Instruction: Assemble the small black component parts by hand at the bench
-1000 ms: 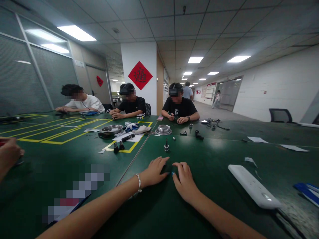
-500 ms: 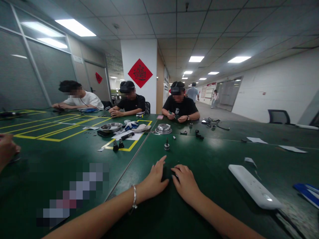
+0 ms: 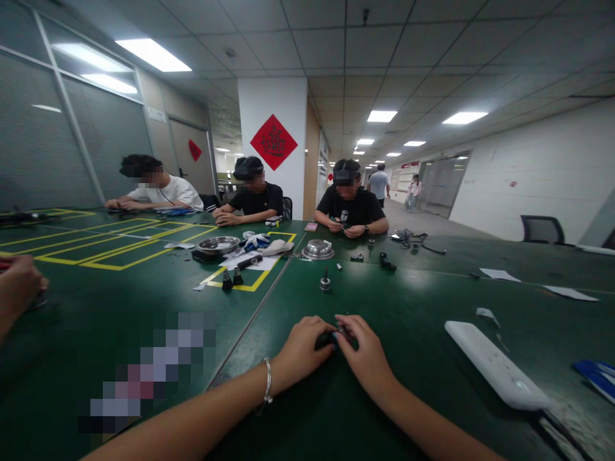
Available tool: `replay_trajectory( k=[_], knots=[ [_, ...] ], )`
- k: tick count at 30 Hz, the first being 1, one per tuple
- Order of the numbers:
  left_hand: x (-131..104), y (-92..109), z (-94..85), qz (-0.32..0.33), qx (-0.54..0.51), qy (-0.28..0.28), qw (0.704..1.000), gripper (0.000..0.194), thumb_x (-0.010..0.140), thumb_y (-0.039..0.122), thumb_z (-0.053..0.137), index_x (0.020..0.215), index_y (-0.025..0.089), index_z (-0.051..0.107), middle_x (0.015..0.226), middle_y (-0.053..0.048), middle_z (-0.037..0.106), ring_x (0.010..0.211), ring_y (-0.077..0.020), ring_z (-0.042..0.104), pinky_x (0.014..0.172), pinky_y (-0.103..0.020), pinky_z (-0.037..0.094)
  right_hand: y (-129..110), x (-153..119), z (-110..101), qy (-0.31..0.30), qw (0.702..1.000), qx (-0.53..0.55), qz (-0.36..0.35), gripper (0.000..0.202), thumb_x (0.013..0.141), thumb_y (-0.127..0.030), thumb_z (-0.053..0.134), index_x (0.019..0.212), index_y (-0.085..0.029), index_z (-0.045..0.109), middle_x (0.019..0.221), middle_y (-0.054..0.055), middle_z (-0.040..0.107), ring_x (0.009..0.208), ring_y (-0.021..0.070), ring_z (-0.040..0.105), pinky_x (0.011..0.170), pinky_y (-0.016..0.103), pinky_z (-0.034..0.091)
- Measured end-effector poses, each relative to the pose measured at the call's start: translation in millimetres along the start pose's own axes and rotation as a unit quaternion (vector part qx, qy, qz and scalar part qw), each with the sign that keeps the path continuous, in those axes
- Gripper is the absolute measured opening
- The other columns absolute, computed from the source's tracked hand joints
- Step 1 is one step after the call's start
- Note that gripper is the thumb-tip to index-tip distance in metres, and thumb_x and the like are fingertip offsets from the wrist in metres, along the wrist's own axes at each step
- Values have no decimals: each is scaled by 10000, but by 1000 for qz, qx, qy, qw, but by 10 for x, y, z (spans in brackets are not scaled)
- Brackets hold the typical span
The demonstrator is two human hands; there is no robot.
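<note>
My left hand (image 3: 307, 349), with a silver bracelet (image 3: 268, 381) on its wrist, is curled above the green table (image 3: 408, 384). Its fingertips meet those of my right hand (image 3: 362, 349), which is bent inward in a pinch. A small dark piece seems to show between the fingertips, too covered to name. Just beyond my hands stands a round metal part with an upright shaft (image 3: 325, 280). Farther back are a metal bowl lying upside down (image 3: 318, 248) and a small cylindrical piece (image 3: 339, 266).
To the right lies a white power strip (image 3: 494, 365) with a black cable. Left of the table seam are two black cone-shaped parts (image 3: 227, 280), a metal dish (image 3: 206, 245) and gloves (image 3: 277, 248). Across sits a person (image 3: 353, 208); another person's hand (image 3: 22, 285) is at far left.
My left hand's fingers, outstretched before, have curled in to meet my right fingertips. The right fingers have closed into a pinch. The whole view has shifted slightly.
</note>
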State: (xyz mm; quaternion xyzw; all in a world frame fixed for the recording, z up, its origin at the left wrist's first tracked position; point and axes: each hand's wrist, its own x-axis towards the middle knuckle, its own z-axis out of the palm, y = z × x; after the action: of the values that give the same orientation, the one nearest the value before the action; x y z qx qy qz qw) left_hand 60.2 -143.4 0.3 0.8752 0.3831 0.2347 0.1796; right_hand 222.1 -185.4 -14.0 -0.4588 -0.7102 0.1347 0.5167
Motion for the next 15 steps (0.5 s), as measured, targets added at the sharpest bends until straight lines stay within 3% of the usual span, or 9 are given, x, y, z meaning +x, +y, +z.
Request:
replay_trajectory(
  k=[6, 9, 12, 15],
  knots=[
    [-39, 62, 72, 21, -35, -2, 999, 323, 696, 229, 644, 1006, 161, 583, 1043, -81, 606, 975, -227, 527, 896, -357, 403, -29, -32, 32, -18, 996, 1, -88, 313, 876, -159, 440, 1146, -202, 593, 936, 56, 560, 876, 181, 560, 779, 297, 477],
    [-40, 68, 83, 29, -50, -8, 998, 294, 679, 187, 634, 969, 174, 589, 1031, -66, 607, 984, -223, 524, 910, -354, 392, -36, -56, 72, -11, 998, 0, -64, 418, 825, -118, 470, 1234, -191, 510, 939, 51, 541, 835, 170, 564, 750, 283, 488],
    [-39, 60, 91, 11, -57, -6, 998, 207, 670, 164, 616, 876, 174, 604, 959, -52, 603, 939, -211, 529, 871, -337, 410, -60, -64, 75, -24, 999, -3, -28, 308, 766, -80, 521, 1048, -188, 578, 896, 32, 571, 782, 164, 575, 702, 264, 492],
    [-43, 56, 95, -12, -66, 19, 998, 204, 638, 142, 625, 839, 174, 611, 970, -55, 584, 963, -215, 515, 867, -330, 413, -95, -53, 40, -73, 995, -12, -65, 196, 810, -93, 507, 944, -192, 609, 902, 38, 583, 815, 172, 567, 728, 276, 480]
  ],
)
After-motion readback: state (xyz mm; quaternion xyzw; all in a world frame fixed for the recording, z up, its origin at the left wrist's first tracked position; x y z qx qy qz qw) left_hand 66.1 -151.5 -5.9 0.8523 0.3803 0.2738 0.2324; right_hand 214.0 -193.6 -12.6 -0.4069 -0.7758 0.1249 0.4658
